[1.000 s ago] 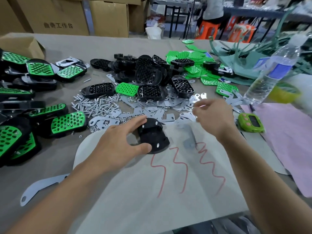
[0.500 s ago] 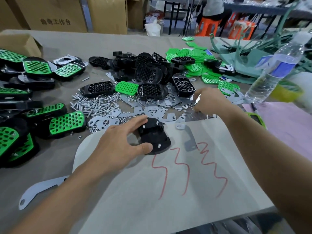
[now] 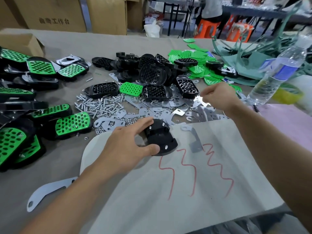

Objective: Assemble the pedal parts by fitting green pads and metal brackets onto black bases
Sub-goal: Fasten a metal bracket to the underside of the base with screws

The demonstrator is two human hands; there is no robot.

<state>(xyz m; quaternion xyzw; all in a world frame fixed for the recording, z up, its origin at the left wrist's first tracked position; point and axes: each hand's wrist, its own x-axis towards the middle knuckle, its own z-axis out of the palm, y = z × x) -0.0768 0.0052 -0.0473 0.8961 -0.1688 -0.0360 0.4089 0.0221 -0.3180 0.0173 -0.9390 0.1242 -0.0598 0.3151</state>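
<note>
My left hand (image 3: pixel 125 147) presses down on a black base (image 3: pixel 160 137) that lies upside down on the white sheet, with screw ends sticking up from it. My right hand (image 3: pixel 217 97) hovers over the heap of metal brackets (image 3: pixel 162 114), fingers pinched on the edge of a shiny bracket (image 3: pixel 200 101). Another bent bracket (image 3: pixel 194 141) lies loose on the sheet just right of the base. Spare black bases (image 3: pixel 152 75) are piled beyond, and green pads (image 3: pixel 190 56) lie behind them to the right.
Finished green-and-black pedals (image 3: pixel 72 122) line the left side. Loose screws (image 3: pixel 96 107) are scattered near them. A water bottle (image 3: pixel 276 71) stands at the right, beside a pink cloth (image 3: pixel 287 125). A long flat bracket (image 3: pixel 47 191) lies near my left forearm. A cardboard box (image 3: pixel 20 43) sits far left.
My right hand moved away from me to the bracket heap and closed its fingers there. My left hand stayed on the black base.
</note>
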